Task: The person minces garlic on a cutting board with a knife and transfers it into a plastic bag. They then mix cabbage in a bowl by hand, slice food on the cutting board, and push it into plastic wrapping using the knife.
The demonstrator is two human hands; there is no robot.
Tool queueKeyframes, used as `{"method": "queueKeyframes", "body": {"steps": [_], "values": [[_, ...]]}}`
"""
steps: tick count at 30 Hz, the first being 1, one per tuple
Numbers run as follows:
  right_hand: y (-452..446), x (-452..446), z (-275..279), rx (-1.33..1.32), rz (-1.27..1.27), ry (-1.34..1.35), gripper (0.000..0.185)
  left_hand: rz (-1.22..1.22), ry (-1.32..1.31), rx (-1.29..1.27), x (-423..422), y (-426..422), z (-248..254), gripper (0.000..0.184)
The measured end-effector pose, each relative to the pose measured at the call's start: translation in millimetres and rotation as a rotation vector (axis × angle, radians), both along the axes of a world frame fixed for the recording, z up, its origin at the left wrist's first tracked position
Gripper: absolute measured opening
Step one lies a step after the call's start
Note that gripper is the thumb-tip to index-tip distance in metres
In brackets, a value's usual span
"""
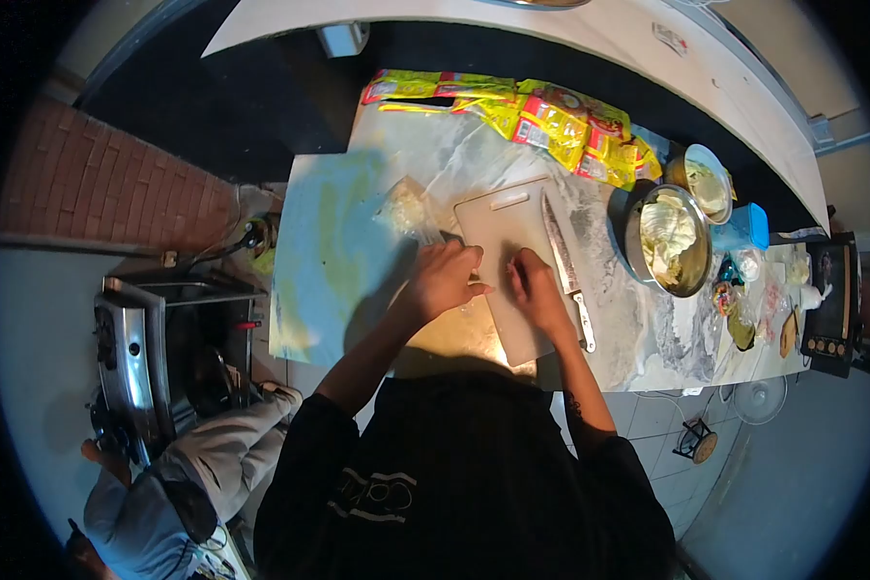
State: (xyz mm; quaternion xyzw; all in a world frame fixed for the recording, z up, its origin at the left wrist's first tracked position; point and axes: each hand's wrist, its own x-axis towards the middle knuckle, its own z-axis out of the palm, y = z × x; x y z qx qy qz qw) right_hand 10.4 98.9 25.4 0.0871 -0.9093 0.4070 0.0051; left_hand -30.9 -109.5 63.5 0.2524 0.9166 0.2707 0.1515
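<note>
My left hand [445, 278] is closed over the left edge of the white cutting board [483, 217], fingers curled inward. What it grips is hidden; a bit of something pale shows by the fingertips. Just beyond it lies a clear plastic bag [404, 208] with pale contents, close to the knuckles. My right hand [536, 288] is above the board, its fingers bent together; anything in them is too small to make out. A knife [563, 246] with a white handle rests along the board's right side, its blade pointing away from me.
Yellow-and-red packets [561, 126] line the table's back. Cabbage leaves fill a metal bowl [669, 242] on the right, beside a smaller bowl [701, 184] and a blue-lidded container [752, 227]. A person [164, 493] in grey is by a stove [126, 338] at lower left.
</note>
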Motion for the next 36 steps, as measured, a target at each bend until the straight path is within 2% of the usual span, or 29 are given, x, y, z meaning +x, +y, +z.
{"method": "queueKeyframes", "body": {"steps": [1, 3, 5, 6, 8, 11, 12, 14, 15, 17, 21, 23, 24, 26, 27, 29, 30, 33, 36], "values": [[-1.8, -0.5, 3.3, -0.14, -0.04, -0.11, 0.013, 0.033, 0.024, -0.007, 6.2, 0.3, -13.8, 0.037], [-6.8, 2.1, -4.9, -0.2, -0.072, -0.165, 0.011, 0.067, 0.045, -0.014, 17.2, -2.1, -34.6, 0.038], [-8.3, 5.6, -11.6, -0.291, -0.033, -0.18, 0.012, 0.163, -0.024, 0.15, 29.9, -3.0, -50.4, 0.034], [-8.7, 5.7, -15.4, -0.289, -0.03, -0.181, 0.012, 0.166, -0.025, 0.151, 36.1, -4.3, -55.5, 0.034], [-9.8, 7.9, -22.5, -0.36, -0.037, -0.215, 0.012, 0.222, -0.005, 0.359, 50.0, -10.1, -65.2, 0.033], [-10.8, 6.0, -19.7, -0.336, 0.0, -0.226, 0.011, 0.214, -0.061, 0.426, 56.5, -20.2, -49.5, 0.032], [-11.5, 4.6, -18.6, -0.335, 0.017, -0.225, 0.011, 0.229, -0.054, 0.426, 58.9, -24.1, -50.1, 0.032], [-12.7, 2.6, -15.9, -0.347, 0.025, -0.225, 0.011, 0.199, 0.199, 0.321, 64.8, -29.8, -52.3, 0.035], [-13.2, 1.7, -15.8, -0.344, 0.038, -0.22, 0.011, 0.21, 0.208, 0.322, 67.7, -30.3, -42.7, 0.035], [-14.1, 0.5, -16.0, -0.506, 0.005, -0.237, 0.008, 0.391, 0.484, 0.111, 75.3, -30.1, -15.1, 0.038], [-15.5, -0.1, -1.1, -0.516, 0.021, -0.279, 0.008, 0.434, 0.43, 0.136, 83.5, -42.9, -58.1, 0.035], [-14.9, -1.9, 1.6, -0.53, 0.041, -0.302, 0.007, 0.376, 0.453, 0.274, 77.1, -50.5, -76.1, 0.022], [-16.2, -3.9, 4.7, -0.529, 0.05, -0.293, 0.007, 0.381, 0.465, 0.274, 71.3, -52.2, -65.2, 0.022], [-18.6, -8.3, 19.9, -0.462, 0.116, -0.175, 0.006, 0.413, 0.198, 0.585, 53.3, -55.1, -14.3, 0.012], [-20.2, -10.8, 31.5, -0.462, 0.117, -0.16, 0.006, 0.406, 0.211, 0.588, 46.5, -55.1, 7.4, 0.012], [-26.1, -19.9, 66.7, -0.604, 0.144, -0.141, 0.006, 0.426, 0.081, 0.673, 32.6, -54.0, 46.0, 0.015], [-27.9, -25.5, 89.4, -0.524, 0.153, -0.087, 0.006, 0.373, 0.124, 0.736, 23.9, -54.8, 57.4, 0.016], [-33.1, -40.4, 146.2, -0.515, 0.208, 0.008, 0.006, 0.206, 0.211, 0.709, -9.9, -55.6, 91.8, 0.016], [-38.6, -54.8, 171.4, -0.459, 0.27, 0.155, 0.006, 0.135, 0.273, 0.667, -26.1, -49.4, 123.2, 0.017]]}}
